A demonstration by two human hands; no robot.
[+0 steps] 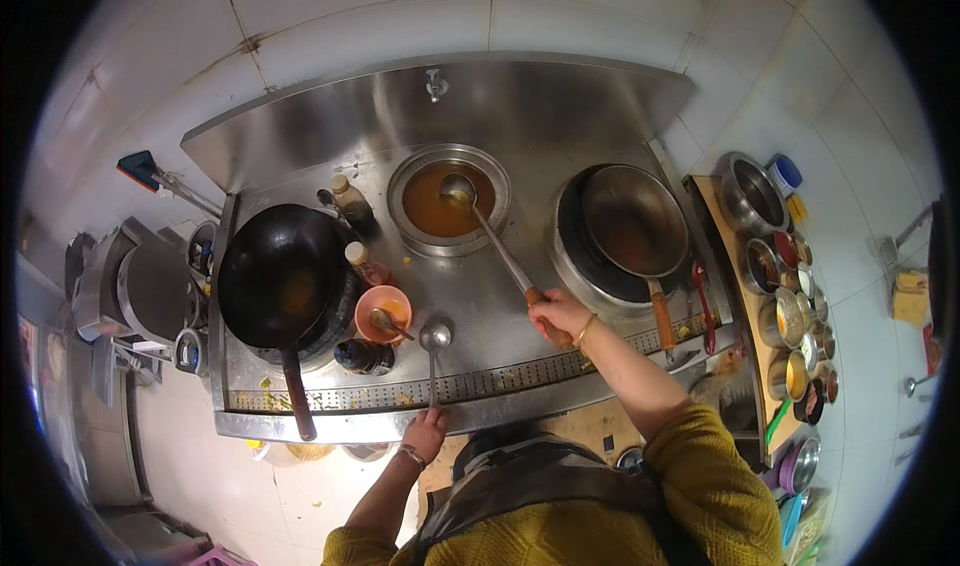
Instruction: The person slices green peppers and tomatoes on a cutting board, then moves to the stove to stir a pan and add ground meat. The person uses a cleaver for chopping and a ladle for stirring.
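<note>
My right hand (556,315) is closed around the wooden handle of a long metal ladle (504,245), whose bowl rests in brown liquid inside a round metal pot (400,228) set in the steel stove top. My left hand (426,432) lies at the stove's front edge, on the handle end of a smaller metal ladle (435,336); whether its fingers grip it is not clear. A black wok (274,281) sits on the left burner. On the right burner, a metal wok (636,221) with a wooden handle leans on a dark round pan.
Bottles (352,204) and a pink bowl (364,307) with a spoon stand between the left wok and the pot. At right, a wooden shelf (750,326) bears several bowls of ingredients. A steel backsplash (525,108) with a tap (435,85) rises behind. A perforated drain strip (495,380) runs along the front.
</note>
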